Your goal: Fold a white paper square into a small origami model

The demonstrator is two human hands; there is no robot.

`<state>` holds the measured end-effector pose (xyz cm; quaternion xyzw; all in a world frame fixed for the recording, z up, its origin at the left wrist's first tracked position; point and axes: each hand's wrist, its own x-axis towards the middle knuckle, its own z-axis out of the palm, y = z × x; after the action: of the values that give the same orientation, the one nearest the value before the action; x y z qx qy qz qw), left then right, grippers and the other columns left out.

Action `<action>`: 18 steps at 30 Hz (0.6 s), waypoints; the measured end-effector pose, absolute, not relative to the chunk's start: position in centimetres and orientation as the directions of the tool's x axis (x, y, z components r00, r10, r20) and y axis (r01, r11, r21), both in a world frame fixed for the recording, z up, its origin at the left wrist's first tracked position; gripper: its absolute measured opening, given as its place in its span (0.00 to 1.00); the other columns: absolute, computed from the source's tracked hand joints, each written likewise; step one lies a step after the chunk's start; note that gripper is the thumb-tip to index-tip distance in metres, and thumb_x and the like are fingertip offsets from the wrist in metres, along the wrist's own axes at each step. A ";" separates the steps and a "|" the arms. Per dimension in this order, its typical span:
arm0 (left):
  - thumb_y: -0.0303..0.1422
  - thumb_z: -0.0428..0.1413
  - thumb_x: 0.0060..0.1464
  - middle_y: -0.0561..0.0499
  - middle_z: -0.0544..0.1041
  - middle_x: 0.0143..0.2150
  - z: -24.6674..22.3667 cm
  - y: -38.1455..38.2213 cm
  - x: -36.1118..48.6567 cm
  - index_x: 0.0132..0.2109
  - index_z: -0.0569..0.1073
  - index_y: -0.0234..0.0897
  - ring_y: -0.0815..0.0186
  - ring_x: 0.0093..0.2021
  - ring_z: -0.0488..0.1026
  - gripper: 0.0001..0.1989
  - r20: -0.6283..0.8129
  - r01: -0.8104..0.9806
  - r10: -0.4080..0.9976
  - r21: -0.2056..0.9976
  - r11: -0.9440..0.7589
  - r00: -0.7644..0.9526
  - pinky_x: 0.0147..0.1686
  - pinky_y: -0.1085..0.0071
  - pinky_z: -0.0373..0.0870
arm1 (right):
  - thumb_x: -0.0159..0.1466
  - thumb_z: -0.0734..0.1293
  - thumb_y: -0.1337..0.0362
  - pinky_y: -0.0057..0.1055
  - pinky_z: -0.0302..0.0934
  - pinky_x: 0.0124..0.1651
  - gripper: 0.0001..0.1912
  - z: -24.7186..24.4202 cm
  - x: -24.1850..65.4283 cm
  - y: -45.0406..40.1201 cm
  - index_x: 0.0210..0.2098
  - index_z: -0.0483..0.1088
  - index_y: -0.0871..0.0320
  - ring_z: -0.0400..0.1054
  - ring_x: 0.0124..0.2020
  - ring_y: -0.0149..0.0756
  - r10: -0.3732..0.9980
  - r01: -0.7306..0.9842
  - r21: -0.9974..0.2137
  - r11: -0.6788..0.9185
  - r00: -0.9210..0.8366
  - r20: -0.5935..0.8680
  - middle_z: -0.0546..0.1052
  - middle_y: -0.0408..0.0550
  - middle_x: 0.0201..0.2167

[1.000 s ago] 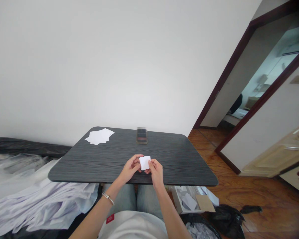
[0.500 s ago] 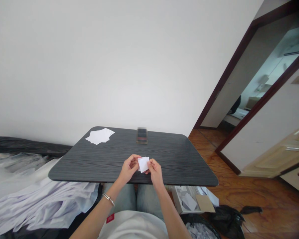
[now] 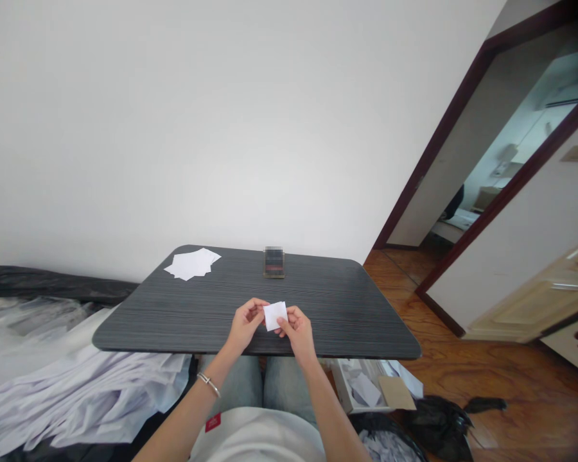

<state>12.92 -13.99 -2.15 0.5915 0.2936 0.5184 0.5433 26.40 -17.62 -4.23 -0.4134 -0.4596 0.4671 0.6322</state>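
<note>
A small white square of paper, perhaps folded or in layers, is held over the front of the dark table. My right hand pinches it from the right, with the thumb lying on its face and fingers behind. My left hand is closed at its left edge, thumb and fingertips on the paper's side. Farther off, a loose pile of white paper pieces lies at the table's back left corner. A phone-like dark object, blurred out, stands at the back edge.
Left of the table lies a heap of white cloth-like material beside clear plastic. At the lower right are a white box of papers and a black plastic bag on the wooden floor. A white wall rises behind the table.
The paper has turned slightly and shifted a little left, its layers now lined up more evenly. My right thumb has moved further onto its face.
</note>
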 end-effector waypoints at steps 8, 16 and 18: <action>0.32 0.56 0.45 0.57 0.65 0.21 -2.3 -13.7 12.9 0.36 0.68 0.32 0.72 0.22 0.64 0.10 0.300 -0.277 0.887 0.938 -0.208 0.351 0.25 0.76 0.62 | 0.53 0.67 0.62 0.22 0.58 0.18 0.10 -4.3 26.2 -17.6 0.30 0.63 0.60 0.65 0.16 0.28 0.953 -0.208 -0.947 0.243 0.233 0.193 0.74 0.40 0.17; 0.32 0.56 0.46 0.55 0.66 0.22 -2.6 -13.6 12.8 0.35 0.69 0.32 0.72 0.24 0.65 0.09 0.306 -0.253 0.901 0.939 -0.233 0.306 0.26 0.76 0.62 | 0.48 0.70 0.61 0.26 0.63 0.22 0.19 -4.4 26.4 -17.5 0.38 0.65 0.61 0.69 0.19 0.32 0.972 -0.248 -0.953 0.173 0.202 0.124 0.76 0.43 0.21; 0.32 0.56 0.46 0.54 0.67 0.23 -2.6 -13.6 12.8 0.35 0.69 0.32 0.72 0.24 0.65 0.09 0.307 -0.238 0.905 0.941 -0.242 0.295 0.26 0.76 0.62 | 0.48 0.70 0.60 0.27 0.63 0.22 0.15 -4.3 26.5 -17.5 0.33 0.68 0.63 0.69 0.20 0.33 0.982 -0.230 -0.964 0.131 0.163 0.095 0.77 0.46 0.22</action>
<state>12.75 -13.60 -2.62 0.5903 0.2825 0.5221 0.5469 26.45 -17.54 -4.26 -0.4428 -0.4244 0.4881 0.6209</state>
